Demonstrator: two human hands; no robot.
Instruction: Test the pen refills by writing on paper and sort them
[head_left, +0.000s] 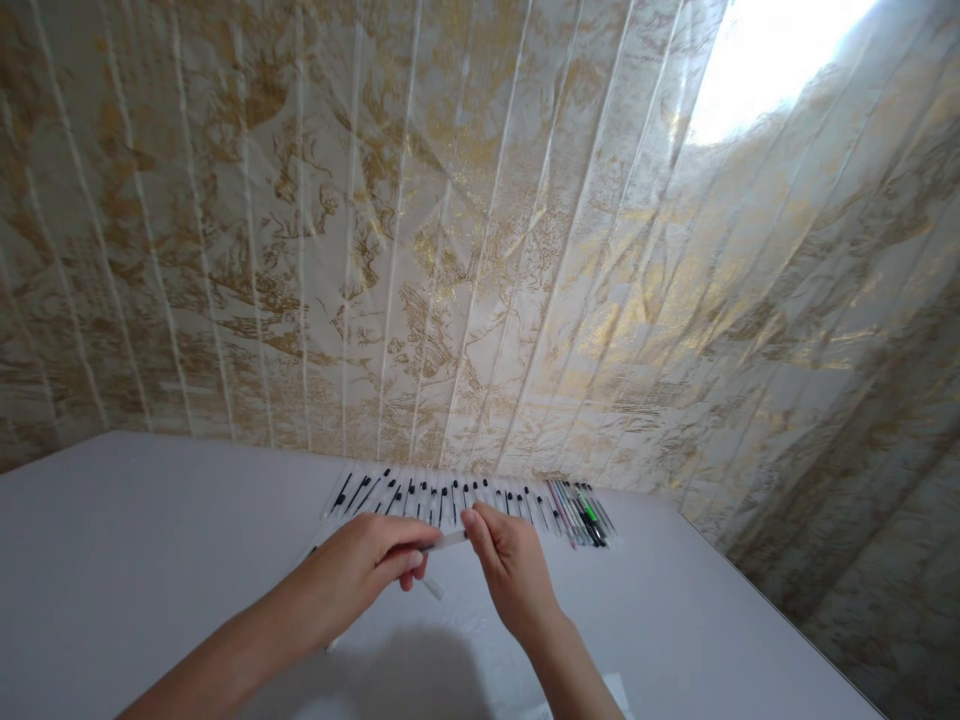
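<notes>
Nearest, at the lower edge, right of centre, the corner of a white sheet (619,695), too cut off to identify. Just beyond, on the pale counter (187,560), a broad soft shadow (420,670). Then, above the counter and apparently mid-step, a slim pale pen (451,540), spanning from one hand to the other: pinched at one end in the left hand (379,550), and at the dark-tipped other end under the thumb of the right hand (510,565). Below the left hand, a whitish tube end (433,587), whether held or lying loose impossible to tell.

Farther off, along the back of the counter, a long row of clear pens (454,502) with black parts, laid side by side; at its right end, close-packed, a bundle of coloured pens (589,511), one bright green. By the look of it, plenty set out in order, with at least the one in hand unfinished; how much more left, impossible to judge.

Behind the back edge, a pleated white curtain (450,250) with gold patterning, dimmer at far right; high up there, a glaring patch of light (772,60).
</notes>
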